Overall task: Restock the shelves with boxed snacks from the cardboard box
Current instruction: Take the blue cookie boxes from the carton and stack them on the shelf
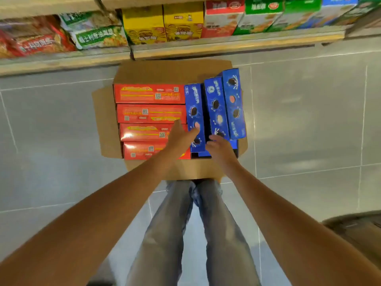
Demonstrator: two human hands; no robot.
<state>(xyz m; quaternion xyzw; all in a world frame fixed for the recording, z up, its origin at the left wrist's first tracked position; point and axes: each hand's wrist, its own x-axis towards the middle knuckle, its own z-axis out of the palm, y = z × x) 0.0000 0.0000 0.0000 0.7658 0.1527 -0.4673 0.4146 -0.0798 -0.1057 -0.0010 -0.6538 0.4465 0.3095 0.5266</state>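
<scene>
Forearms, jeans, then cardboard box (flaps splayed) before shelf

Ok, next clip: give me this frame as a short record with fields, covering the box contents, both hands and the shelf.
container: open brown cardboard box on the grey tiled floor
left side: four flat red snack boxes, in a row
right side: three long blue cookie boxes, standing on edge
left hand: fingers straight, touching the leftmost blue box
right hand: at the middle blue box's near end; grip unclear
shelf: yellow, red and green cartons; bagged snacks at left
</scene>
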